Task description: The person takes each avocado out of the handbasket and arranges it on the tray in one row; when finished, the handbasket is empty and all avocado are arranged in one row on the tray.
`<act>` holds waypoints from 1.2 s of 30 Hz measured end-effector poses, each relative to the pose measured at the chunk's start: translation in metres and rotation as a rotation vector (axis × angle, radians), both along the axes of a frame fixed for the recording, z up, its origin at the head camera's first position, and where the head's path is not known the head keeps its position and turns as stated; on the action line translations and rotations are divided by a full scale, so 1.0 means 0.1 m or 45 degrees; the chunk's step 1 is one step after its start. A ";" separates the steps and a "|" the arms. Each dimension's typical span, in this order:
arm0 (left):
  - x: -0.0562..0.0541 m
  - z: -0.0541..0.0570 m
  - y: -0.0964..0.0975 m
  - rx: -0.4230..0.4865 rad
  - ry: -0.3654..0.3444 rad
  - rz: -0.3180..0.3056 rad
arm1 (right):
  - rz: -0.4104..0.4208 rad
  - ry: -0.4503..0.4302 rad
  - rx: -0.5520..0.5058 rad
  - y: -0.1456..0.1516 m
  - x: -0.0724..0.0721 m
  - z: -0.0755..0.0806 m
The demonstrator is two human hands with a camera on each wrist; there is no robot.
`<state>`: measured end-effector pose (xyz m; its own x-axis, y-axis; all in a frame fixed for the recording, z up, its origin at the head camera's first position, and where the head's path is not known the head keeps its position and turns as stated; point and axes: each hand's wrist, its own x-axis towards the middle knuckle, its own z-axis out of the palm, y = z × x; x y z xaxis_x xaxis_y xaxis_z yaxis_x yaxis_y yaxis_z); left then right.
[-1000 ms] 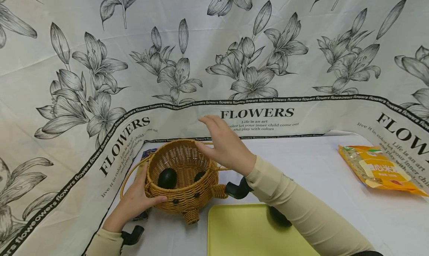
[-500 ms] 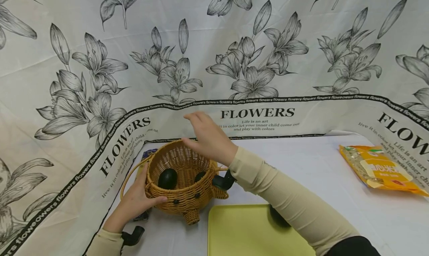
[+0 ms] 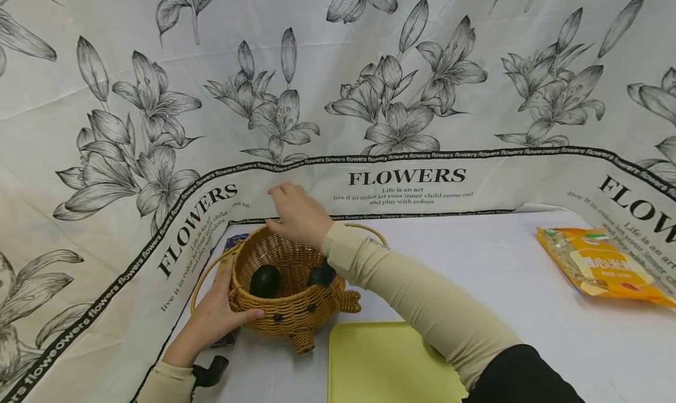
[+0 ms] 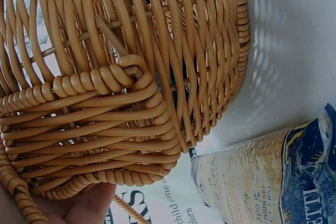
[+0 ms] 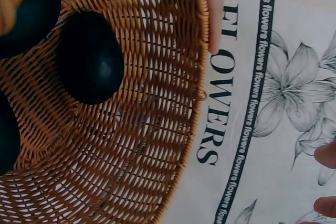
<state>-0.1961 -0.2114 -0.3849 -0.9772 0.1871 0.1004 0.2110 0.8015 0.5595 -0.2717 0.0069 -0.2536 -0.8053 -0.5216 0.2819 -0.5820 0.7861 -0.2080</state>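
We are gripping the wicker basket (image 3: pixel 311 315) with our left hand (image 3: pixel 213 315), which is clasping its wall at eight o'clock, thumb lying against the front just below the rim. Our right hand (image 3: pixel 301 212) is hovering by the far rim at twelve o'clock, fingers loosely extended and holding nothing; we cannot tell whether it is touching the weave. Our hands are staying well apart, with the basket's mouth between them. The basket is standing on the white-covered bench (image 3: pixel 491 262), its snout-like foot pointing to six o'clock and a stubby side piece jutting out at four. Inside, towards seven o'clock, a dark, smooth egg-shaped object (image 3: pixel 265 281) is resting on the woven floor; from the right wrist we are seeing more dark rounded shapes beside it, partly cut off. One handle (image 3: pixel 375 234) is looping out at one o'clock, behind our right sleeve (image 3: pixel 417 291). At four o'clock from the basket a yellow-green tray (image 3: pixel 369 368) is lying just beside it, partly under that sleeve. Well apart at three o'clock, an orange packet (image 3: pixel 602 265) is lying flat. From the left wrist we are seeing a blue-and-clear package (image 4: pixel 241 182) resting near the basket's side.
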 end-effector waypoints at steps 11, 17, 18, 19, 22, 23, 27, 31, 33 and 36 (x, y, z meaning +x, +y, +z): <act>-0.01 -0.03 0.02 0.031 0.004 0.006 | -0.036 0.025 0.128 -0.27 -0.22 -0.21; -0.02 -0.01 0.00 0.028 -0.001 0.003 | 0.023 0.121 0.257 -0.31 -0.33 -0.34; -0.02 0.00 0.00 0.027 0.000 0.001 | 0.033 0.143 0.266 -0.31 -0.35 -0.36; -0.02 0.00 -0.01 0.025 0.002 0.000 | 0.038 0.163 0.273 -0.31 -0.36 -0.36; -0.03 0.01 -0.01 0.024 0.012 -0.001 | 0.047 0.203 0.268 -0.30 -0.39 -0.38; -0.03 0.01 -0.01 0.027 0.010 0.000 | 0.048 0.218 0.270 -0.31 -0.40 -0.39; -0.02 0.01 -0.01 0.037 -0.007 0.005 | 0.058 0.243 0.332 -0.39 -0.42 -0.48; -0.01 0.02 0.00 0.035 -0.028 0.004 | 0.135 0.185 0.457 -0.51 -0.39 -0.61; 0.00 0.03 0.00 0.030 -0.029 0.005 | 0.179 0.150 0.516 -0.57 -0.36 -0.66; -0.01 0.03 0.00 0.023 -0.028 0.005 | 0.189 0.144 0.565 -0.64 -0.32 -0.70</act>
